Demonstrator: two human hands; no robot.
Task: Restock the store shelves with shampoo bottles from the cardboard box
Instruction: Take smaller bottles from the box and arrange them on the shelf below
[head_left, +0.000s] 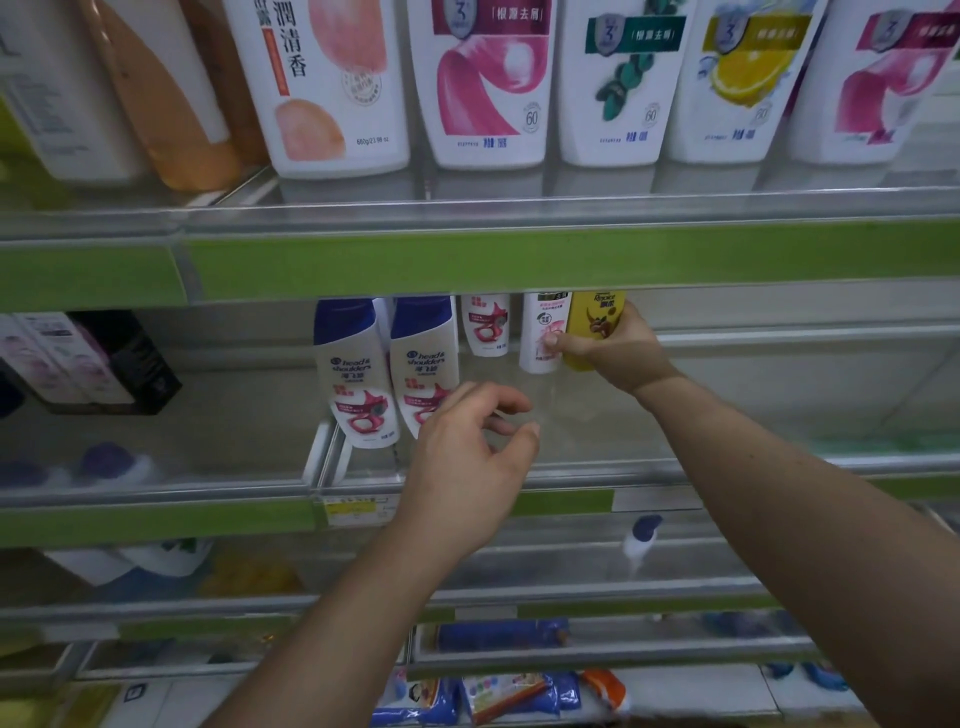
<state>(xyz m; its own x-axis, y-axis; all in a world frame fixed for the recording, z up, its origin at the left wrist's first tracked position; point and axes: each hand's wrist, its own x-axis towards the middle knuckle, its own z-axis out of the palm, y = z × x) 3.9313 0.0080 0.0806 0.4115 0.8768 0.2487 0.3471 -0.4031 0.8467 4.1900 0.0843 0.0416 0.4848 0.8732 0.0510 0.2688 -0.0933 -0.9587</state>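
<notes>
Head view: my right hand (618, 348) wraps the yellow bottle (592, 322) mid-body, thumb lying across the white bottle (540, 332) touching it, both upright on the shelf (597, 415); my left hand (467, 457) hangs loosely curled and empty; I judge the bottle light, rigid and slick; the box is unseen.

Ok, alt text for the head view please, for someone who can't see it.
The right hand grips a yellow bottle upright at the back of the middle shelf, beside a white bottle. The left hand hovers empty, fingers loosely curled, in front of two Head & Shoulders bottles.
</notes>
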